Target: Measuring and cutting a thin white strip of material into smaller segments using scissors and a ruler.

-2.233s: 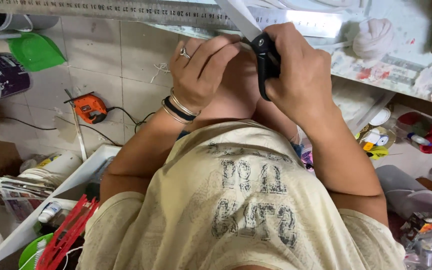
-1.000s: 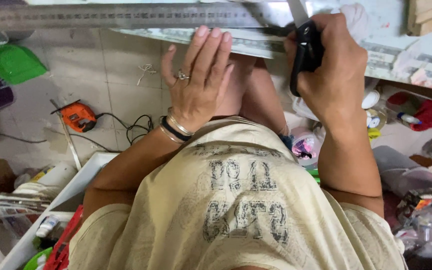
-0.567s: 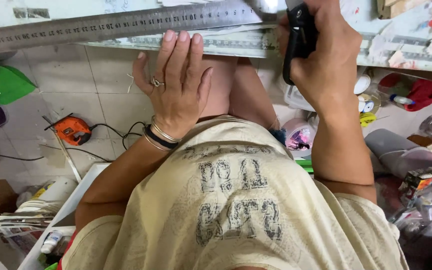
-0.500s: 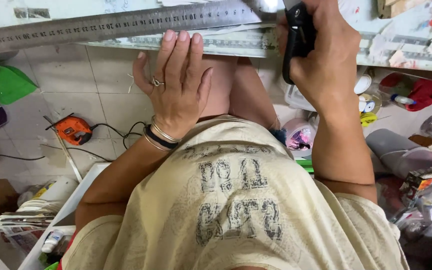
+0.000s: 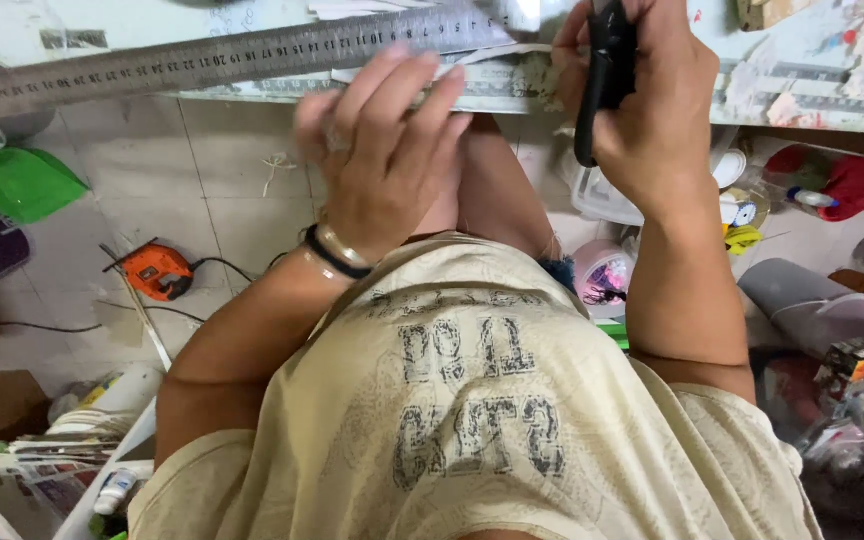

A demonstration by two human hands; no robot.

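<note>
Grey steel ruler, black-handled knife, green dustpan, orange tool.

Left hand blurred, fingers spread, fingertips at long grey metal ruler on white table edge. Right hand fisted around black-handled knife. Orange power tool on tiled floor.

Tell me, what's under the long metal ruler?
The metal ruler lies on a pale sheet at the worktable's edge. The left hand reaches its near edge; the right hand grips a black knife. The blade tip is out of view.
</note>
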